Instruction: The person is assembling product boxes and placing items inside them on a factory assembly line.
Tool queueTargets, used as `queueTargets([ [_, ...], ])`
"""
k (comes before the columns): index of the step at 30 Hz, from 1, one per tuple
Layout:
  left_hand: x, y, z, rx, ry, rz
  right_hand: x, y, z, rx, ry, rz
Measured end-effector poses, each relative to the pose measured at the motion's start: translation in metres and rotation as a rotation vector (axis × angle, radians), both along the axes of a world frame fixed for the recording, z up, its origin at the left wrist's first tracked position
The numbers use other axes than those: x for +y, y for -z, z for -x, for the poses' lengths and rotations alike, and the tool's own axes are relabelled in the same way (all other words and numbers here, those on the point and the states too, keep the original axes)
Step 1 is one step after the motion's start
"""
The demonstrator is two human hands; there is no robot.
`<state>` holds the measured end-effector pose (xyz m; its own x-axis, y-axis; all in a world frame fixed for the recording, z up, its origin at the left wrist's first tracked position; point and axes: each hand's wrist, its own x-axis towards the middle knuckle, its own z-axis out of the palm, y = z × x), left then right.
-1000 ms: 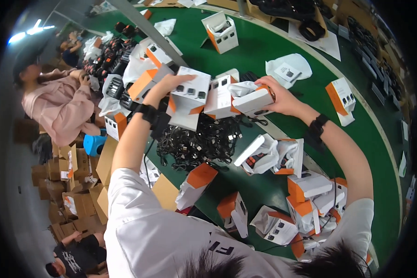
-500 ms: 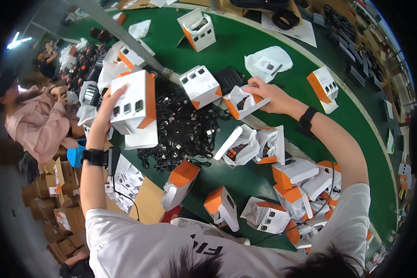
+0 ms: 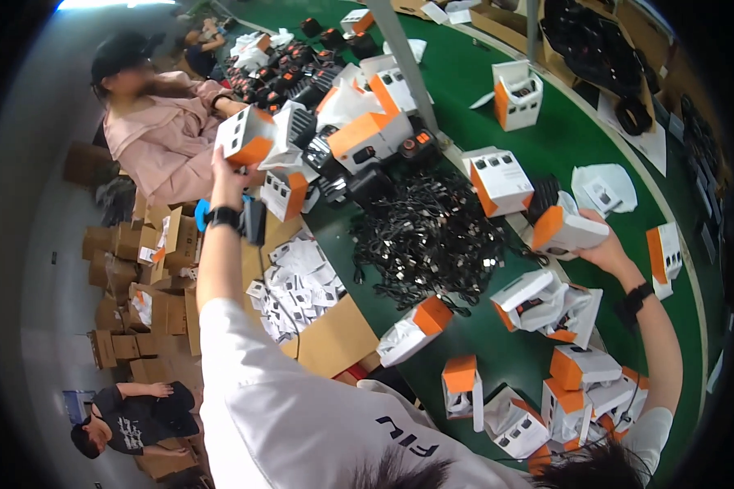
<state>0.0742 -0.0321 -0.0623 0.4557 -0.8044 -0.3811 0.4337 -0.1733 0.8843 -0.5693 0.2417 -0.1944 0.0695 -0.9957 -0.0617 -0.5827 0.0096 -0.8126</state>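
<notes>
Head view shows the left hand point(image 3: 224, 175) gripping a box point(image 3: 246, 135) high over the stack point(image 3: 334, 122), the right hand point(image 3: 599, 248) closed on another box point(image 3: 564, 231) above the green surface point(image 3: 465, 81); each wants level, steady support.

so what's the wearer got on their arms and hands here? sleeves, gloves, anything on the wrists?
Both hands are bare, no gloves. The left hand has a black watch-like band on the wrist; the right hand has a black wristband too. Forearms are uncovered. A white short-sleeved shirt with dark lettering covers the shoulders.
</notes>
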Motion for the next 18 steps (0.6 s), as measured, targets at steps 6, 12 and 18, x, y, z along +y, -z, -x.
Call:
queueTargets([
  [6, -0.093, 0.014, 0.076, -0.017, 0.080, 0.080, 0.005, -0.013, -0.010, 0.075, 0.060, -0.157],
  [12, -0.088, 0.052, 0.061, -0.747, -0.045, 0.390, -0.004, -0.016, -0.015, -0.030, 0.035, -0.096],
  [18, 0.042, 0.055, 0.299, -1.243, 1.247, 0.535, 0.000, -0.018, -0.021, -0.082, 0.002, -0.094],
])
